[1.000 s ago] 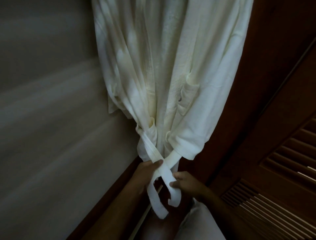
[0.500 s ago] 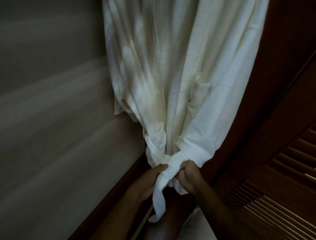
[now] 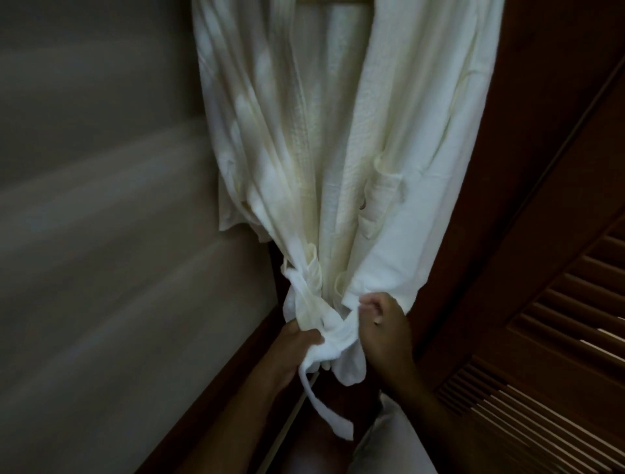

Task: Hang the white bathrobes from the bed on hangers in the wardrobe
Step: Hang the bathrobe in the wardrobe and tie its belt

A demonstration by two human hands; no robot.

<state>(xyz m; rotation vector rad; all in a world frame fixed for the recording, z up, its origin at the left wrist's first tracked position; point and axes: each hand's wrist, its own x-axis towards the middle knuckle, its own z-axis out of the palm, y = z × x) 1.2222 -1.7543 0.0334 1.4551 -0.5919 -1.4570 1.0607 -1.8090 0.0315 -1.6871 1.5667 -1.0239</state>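
Far left: plain pale wall (image 3: 101, 237), blurred. Right of it the white bathrobe (image 3: 399, 162) is hanging full length inside the wardrobe (image 3: 480, 101), its top running out of frame. A sliver of wood at the very top looks like the hanger (image 3: 333, 2), but it is hard to be sure. The robe front is being pulled in at waist level by its belt (image 3: 333, 341).

Left hand (image 3: 287, 355) is reaching up from the near edge, fingers (image 3: 313, 338) curled and gripping the belt right at the crossing, bunching the left front panel. One loose belt tail is dangling below that hand.

Right hand (image 3: 385, 328) is sitting just right of the crossing, fingers (image 3: 372, 302) curled tight and pinching the other belt end against the robe's lower right edge. At the near bottom there is some pale cloth (image 3: 389, 443); I can't tell what it is. Far right: the dark louvred door (image 3: 548, 355).

Step, my read: this robe is hung already and the person is tying the belt shut. The ends are crossed but the knot is not looking snug. The next move is likely pulling both ends apart to cinch it, then letting go gently so the robe is not dragged off the hanger. The bed and any other robes are not in view.
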